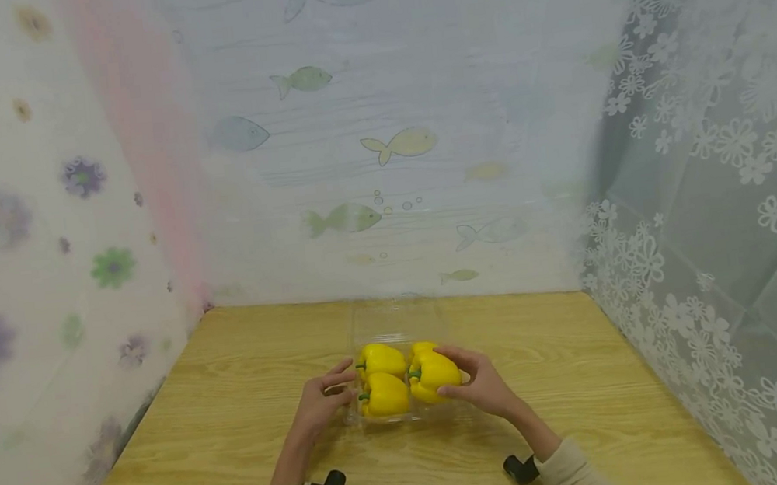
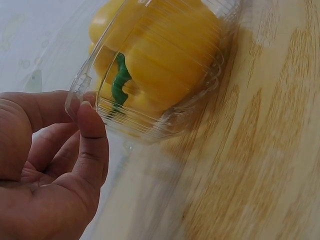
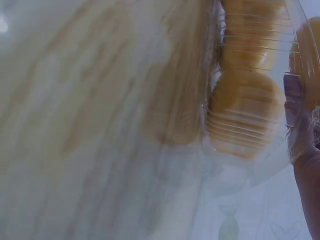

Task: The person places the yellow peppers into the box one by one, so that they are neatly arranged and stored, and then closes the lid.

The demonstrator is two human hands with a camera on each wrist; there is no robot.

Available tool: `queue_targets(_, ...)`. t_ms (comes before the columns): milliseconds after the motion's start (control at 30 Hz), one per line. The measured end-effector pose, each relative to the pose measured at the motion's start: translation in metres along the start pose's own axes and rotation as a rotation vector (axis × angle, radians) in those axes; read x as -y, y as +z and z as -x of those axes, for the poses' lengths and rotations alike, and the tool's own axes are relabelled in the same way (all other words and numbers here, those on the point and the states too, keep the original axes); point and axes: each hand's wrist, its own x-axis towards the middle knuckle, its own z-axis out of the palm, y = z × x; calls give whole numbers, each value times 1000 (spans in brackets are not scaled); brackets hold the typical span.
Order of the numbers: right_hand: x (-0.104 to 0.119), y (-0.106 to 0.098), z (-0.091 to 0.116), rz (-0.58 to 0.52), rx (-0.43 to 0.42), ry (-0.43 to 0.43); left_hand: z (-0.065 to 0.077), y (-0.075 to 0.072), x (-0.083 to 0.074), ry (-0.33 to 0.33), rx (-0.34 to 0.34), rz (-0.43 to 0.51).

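Table (image 1: 250, 412): 1 box (image 1: 412, 418), lid (image 1: 396, 320) behind. Box, left half: 2 peppers (image 1: 384, 396), front and back. Right half: 1 rear pepper (image 1: 423, 346); 1 front pepper (image 1: 437, 378), in right hand (image 1: 484, 384). Left hand (image 1: 321, 402): box's left edge.

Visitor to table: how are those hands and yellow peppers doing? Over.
Left hand pinches clear container by its rim. Right hand grips yellow pepper, container's right side. Lid open behind; no obstruction visible.

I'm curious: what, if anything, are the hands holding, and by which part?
Left hand: the clear box, pinched at its rim. Right hand: a yellow pepper, by the end opposite its stem.
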Motion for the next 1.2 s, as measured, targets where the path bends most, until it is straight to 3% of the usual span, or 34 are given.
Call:
queue_targets(600, -1, 3, 0, 85, 27, 12, -1, 4, -2, -1, -61, -54)
queue_targets(1200, 2, 5, -2, 179, 59, 65, 1, 5, -4, 3, -63, -78)
